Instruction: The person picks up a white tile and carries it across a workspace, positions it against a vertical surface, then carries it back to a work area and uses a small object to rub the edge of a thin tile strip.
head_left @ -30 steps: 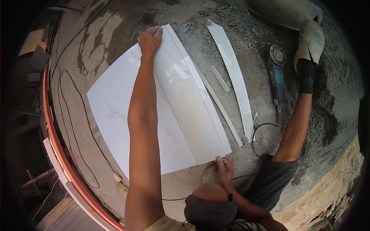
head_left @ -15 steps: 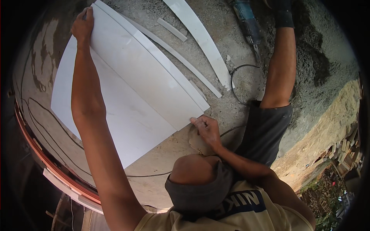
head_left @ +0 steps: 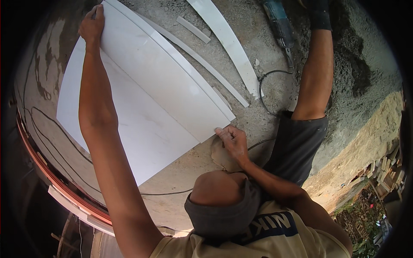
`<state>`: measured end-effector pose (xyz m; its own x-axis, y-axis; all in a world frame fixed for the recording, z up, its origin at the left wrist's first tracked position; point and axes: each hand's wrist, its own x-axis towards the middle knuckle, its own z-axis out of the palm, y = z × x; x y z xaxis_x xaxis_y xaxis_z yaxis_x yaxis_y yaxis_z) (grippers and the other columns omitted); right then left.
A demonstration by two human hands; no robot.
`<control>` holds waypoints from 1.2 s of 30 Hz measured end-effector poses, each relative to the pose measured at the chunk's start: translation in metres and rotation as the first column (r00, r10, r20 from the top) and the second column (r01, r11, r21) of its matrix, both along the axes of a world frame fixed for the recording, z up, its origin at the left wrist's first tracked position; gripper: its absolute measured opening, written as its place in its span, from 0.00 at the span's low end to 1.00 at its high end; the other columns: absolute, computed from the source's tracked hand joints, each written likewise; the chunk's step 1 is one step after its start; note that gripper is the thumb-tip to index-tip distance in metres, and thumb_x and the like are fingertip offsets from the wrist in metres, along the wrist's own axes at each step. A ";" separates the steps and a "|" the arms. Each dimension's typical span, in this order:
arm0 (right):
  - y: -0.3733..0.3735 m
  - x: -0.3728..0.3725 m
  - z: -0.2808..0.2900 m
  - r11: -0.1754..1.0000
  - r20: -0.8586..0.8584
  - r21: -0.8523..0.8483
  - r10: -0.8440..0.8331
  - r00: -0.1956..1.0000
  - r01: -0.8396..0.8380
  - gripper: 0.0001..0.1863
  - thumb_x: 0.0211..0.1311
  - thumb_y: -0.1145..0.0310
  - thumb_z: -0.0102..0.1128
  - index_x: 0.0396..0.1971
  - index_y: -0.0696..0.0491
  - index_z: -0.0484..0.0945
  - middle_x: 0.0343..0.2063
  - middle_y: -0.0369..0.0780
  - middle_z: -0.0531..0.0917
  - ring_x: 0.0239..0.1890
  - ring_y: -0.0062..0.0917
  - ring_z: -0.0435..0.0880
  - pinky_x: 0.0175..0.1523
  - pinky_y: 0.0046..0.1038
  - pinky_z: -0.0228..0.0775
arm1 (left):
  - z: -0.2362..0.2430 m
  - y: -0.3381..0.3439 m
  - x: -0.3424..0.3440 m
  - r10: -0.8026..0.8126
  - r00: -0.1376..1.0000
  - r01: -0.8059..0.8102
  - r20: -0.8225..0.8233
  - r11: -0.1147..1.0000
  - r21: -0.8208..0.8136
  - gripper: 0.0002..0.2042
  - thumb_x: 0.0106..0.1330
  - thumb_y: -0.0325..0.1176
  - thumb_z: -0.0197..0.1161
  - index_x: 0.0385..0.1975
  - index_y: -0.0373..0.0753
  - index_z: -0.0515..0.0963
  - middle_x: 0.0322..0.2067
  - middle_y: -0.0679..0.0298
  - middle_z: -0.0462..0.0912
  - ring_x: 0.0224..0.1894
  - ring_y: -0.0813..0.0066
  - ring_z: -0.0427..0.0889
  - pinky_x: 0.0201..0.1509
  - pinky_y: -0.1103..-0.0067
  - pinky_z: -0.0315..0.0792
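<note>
A glossy white tile strip (head_left: 159, 81) with faint marbling lies along the upper right part of a broad white tile (head_left: 137, 142); a thin, slightly rough line parts the two. At the strip's far left end, my left hand (head_left: 91, 26) is closed with its fingers over the edge. My right hand (head_left: 233, 141) pinches the strip's near right corner between thumb and curled fingers. Along the strip's right side runs another narrow white edge, close against it. The undersides of the tiles are hidden.
Right of the tiles, a long white offcut (head_left: 230, 47), a thin strip (head_left: 202, 64) and a short piece (head_left: 193, 30) lie on rough concrete. A blue-and-black power tool (head_left: 278, 26) rests near my right leg. Black cables (head_left: 167, 194) cross the floor. Wood scraps (head_left: 383, 174) lie far right.
The strip's near end has shifted slightly up and to the right, with my right hand moving along. My left hand has barely moved.
</note>
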<state>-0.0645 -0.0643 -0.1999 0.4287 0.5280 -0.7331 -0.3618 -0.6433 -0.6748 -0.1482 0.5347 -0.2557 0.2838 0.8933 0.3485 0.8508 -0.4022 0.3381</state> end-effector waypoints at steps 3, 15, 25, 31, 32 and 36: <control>-0.004 -0.002 -0.004 1.000 -0.027 -0.004 -0.016 1.000 0.016 0.24 0.68 0.61 0.65 0.14 0.55 0.68 0.13 0.26 0.63 0.19 0.11 0.58 0.22 0.22 0.52 | 0.003 0.005 -0.004 -0.007 1.000 0.007 -0.005 0.999 -0.037 0.27 0.62 0.67 0.52 0.52 0.61 0.83 0.49 0.54 0.85 0.58 0.50 0.78 0.65 0.64 0.66; -0.005 -0.002 -0.006 0.999 -0.025 0.006 -0.044 0.999 0.044 0.23 0.68 0.63 0.64 0.15 0.54 0.68 0.14 0.25 0.62 0.19 0.10 0.57 0.22 0.21 0.51 | 0.009 -0.020 0.016 -0.244 0.957 0.220 0.157 0.963 0.156 0.21 0.67 0.48 0.53 0.27 0.35 0.82 0.29 0.46 0.83 0.29 0.41 0.80 0.32 0.47 0.67; -0.004 0.005 -0.004 1.000 -0.015 0.012 0.011 1.000 -0.011 0.21 0.67 0.63 0.65 0.17 0.57 0.72 0.14 0.25 0.63 0.20 0.10 0.57 0.23 0.22 0.51 | 0.004 0.001 -0.002 -0.030 1.000 0.031 0.007 0.999 -0.027 0.26 0.62 0.65 0.53 0.51 0.59 0.84 0.49 0.54 0.85 0.57 0.50 0.79 0.66 0.63 0.65; -0.008 0.005 -0.011 0.999 -0.010 0.038 0.031 0.999 -0.031 0.20 0.67 0.60 0.66 0.21 0.58 0.75 0.14 0.27 0.68 0.18 0.10 0.65 0.23 0.20 0.58 | 0.003 0.006 -0.003 -0.002 1.000 0.002 0.008 0.999 -0.042 0.28 0.61 0.66 0.54 0.51 0.57 0.84 0.48 0.54 0.85 0.57 0.50 0.79 0.66 0.64 0.65; -0.007 0.006 -0.011 0.999 -0.010 0.038 0.027 1.000 -0.027 0.20 0.67 0.60 0.66 0.21 0.58 0.75 0.14 0.27 0.68 0.18 0.10 0.65 0.23 0.20 0.58 | 0.003 0.007 -0.004 -0.006 1.000 0.007 0.015 0.999 -0.042 0.28 0.60 0.66 0.54 0.51 0.57 0.84 0.48 0.54 0.86 0.56 0.50 0.79 0.66 0.64 0.66; -0.003 0.016 -0.005 0.994 -0.031 0.004 0.107 0.994 -0.107 0.19 0.67 0.60 0.66 0.23 0.60 0.78 0.14 0.29 0.70 0.20 0.11 0.65 0.24 0.21 0.58 | 0.002 0.011 -0.007 -0.022 1.000 0.023 0.011 0.999 -0.035 0.28 0.60 0.66 0.54 0.51 0.57 0.84 0.46 0.54 0.86 0.55 0.49 0.80 0.65 0.64 0.66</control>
<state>-0.0490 -0.0672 -0.2045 0.3464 0.5715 -0.7439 -0.3116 -0.6778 -0.6659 -0.1549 0.5454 -0.2535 0.3006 0.8985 0.3200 0.8380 -0.4090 0.3611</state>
